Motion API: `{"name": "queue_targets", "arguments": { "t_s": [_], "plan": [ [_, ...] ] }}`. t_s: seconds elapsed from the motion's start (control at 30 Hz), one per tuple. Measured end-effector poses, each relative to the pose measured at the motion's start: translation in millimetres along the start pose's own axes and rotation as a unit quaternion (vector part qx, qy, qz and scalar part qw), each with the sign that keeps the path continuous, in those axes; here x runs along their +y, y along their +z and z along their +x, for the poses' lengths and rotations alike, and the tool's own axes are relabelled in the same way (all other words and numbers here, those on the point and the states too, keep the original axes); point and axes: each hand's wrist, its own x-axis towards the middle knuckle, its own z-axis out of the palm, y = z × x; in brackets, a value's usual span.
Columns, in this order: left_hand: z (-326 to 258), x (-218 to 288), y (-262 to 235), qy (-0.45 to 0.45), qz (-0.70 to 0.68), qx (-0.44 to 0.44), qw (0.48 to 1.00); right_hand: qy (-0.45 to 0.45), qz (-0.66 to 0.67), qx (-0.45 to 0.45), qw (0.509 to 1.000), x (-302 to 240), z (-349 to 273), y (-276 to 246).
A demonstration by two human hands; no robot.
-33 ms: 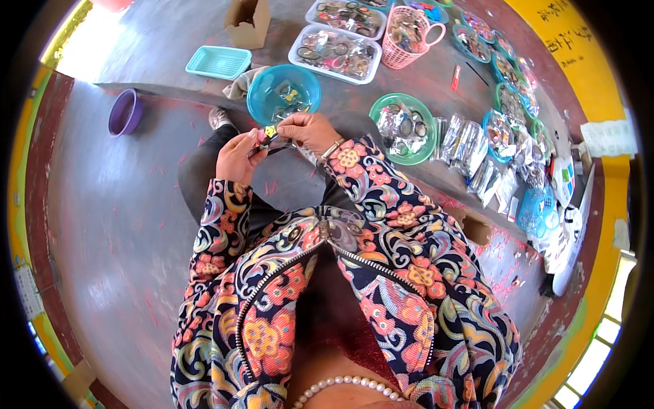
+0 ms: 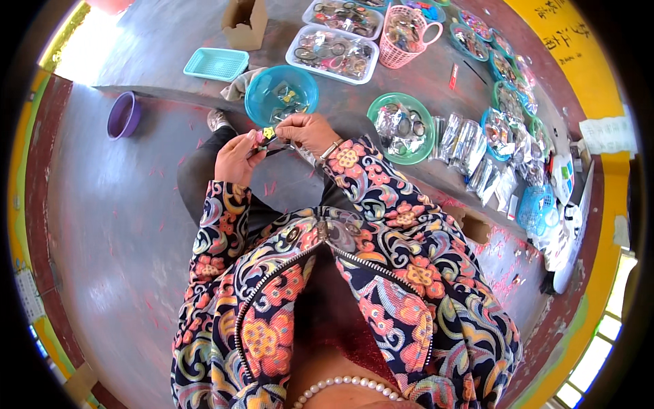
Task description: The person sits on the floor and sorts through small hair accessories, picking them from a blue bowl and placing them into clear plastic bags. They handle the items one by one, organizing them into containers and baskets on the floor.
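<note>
Above my lap, in front of the blue bowl, both hands meet at a small yellow and black piece (image 2: 268,133) with a bit of pink at its left end. My left hand (image 2: 236,157) pinches that end between thumb and fingers. From the other side, my right hand (image 2: 308,134) has its fingertips closed at the dark right end of the piece. What kind of thing it is, I cannot make out. Just beyond the hands, the translucent blue bowl (image 2: 252,95) holds small packets, some with yellow bits.
A green bowl (image 2: 429,143) of packaged bands stands right of my hands, beside several clear packets (image 2: 470,146). Farther back are a white tray (image 2: 371,73), a pink basket (image 2: 395,58), a turquoise tray (image 2: 216,65) and a cardboard box (image 2: 245,34). A purple basin (image 2: 122,116) sits at left.
</note>
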Motion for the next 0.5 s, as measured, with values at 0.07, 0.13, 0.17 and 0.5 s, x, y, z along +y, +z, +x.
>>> {"name": "queue_targets", "arguments": {
  "t_s": [0.07, 0.13, 0.17, 0.5],
  "plan": [
    [1, -2, 0, -0.008, -0.006, -0.019, 1.000, -0.013, -0.003, 0.005, 1.000, -8, -8, -2],
    [0, -3, 1, -0.011, -0.002, -0.044, 0.999, -0.015, 0.002, -0.005, 1.000, -14, -15, -6],
    [-2, -1, 7, -0.012, -0.011, -0.061, 0.998, -0.012, -0.008, 0.014, 1.000, -17, -18, -10],
    [11, -13, -25, -0.037, 0.016, -0.012, 0.999, -0.041, 0.073, 0.266, 0.960, -25, -67, -141]
  ]
}}
